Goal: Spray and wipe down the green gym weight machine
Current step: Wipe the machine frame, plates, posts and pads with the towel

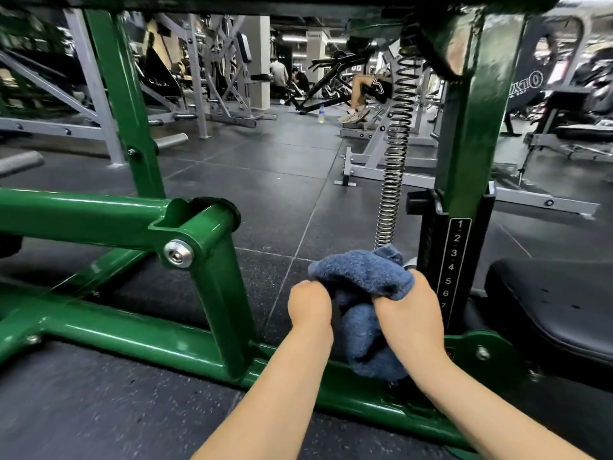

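Lower centre of the frame: both hands are gripping a blue towel (363, 278). The left hand (310, 308) and right hand (409, 310) are curling their fingers into the cloth. The green machine (205, 247) is spanning left to right, its base bar running beneath the forearms.

Views: one only, the head camera, so no second view shares any of the scene.
Position: low, under the top bar of the green machine frame (212, 353), near the floor (282, 167).
Facing: forward and down, out through the frame into the gym hall.
Nearness: close; both forearms enter from 6 o'clock, left hand (310, 310) and right hand (409, 313) just below centre.
Lens: wide-angle; upright posts lean outward at 10 and 2 o'clock.
Far field: grey machines (212, 78) toward 12 o'clock.
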Action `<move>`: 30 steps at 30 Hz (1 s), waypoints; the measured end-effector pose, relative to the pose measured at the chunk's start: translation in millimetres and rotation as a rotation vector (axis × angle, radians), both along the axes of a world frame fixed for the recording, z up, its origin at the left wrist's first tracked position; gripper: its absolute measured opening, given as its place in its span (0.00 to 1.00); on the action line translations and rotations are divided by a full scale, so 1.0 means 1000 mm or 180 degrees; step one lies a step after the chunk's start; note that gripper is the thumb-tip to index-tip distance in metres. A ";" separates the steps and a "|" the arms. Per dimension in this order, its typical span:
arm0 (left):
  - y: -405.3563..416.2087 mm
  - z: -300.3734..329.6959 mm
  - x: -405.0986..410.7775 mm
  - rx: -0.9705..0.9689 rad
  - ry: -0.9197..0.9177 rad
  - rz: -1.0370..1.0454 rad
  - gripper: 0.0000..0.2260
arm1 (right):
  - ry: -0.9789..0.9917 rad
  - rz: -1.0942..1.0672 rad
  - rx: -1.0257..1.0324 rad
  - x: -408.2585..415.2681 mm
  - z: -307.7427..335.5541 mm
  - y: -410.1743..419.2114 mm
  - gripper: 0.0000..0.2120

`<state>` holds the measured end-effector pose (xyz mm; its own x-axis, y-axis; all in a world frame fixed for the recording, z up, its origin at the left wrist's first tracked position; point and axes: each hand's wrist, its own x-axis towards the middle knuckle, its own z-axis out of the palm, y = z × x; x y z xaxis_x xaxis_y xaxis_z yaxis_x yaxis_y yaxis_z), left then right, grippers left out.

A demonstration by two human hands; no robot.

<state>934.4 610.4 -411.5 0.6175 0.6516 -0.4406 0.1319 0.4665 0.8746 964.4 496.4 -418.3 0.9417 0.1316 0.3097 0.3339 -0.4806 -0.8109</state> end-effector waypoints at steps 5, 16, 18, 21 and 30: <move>0.004 0.019 0.020 -0.0196 -0.0945 0.0489 0.32 | -0.0361 0.0222 0.1059 -0.011 0.007 0.016 0.13; -0.006 -0.025 0.021 0.0577 0.0349 -0.1047 0.14 | 0.0174 -0.0061 -0.0764 0.002 -0.016 0.009 0.13; -0.006 -0.021 0.011 0.0393 0.0497 -0.1006 0.16 | 0.0121 0.0000 -0.0982 -0.002 -0.019 0.006 0.12; -0.003 -0.020 0.004 0.0154 0.0261 -0.0885 0.15 | -0.0198 0.0104 -0.1049 -0.015 -0.012 0.002 0.10; 0.012 -0.003 0.010 -0.0511 -0.0486 0.0203 0.12 | -0.1754 -0.0133 -0.0893 -0.003 0.053 0.015 0.44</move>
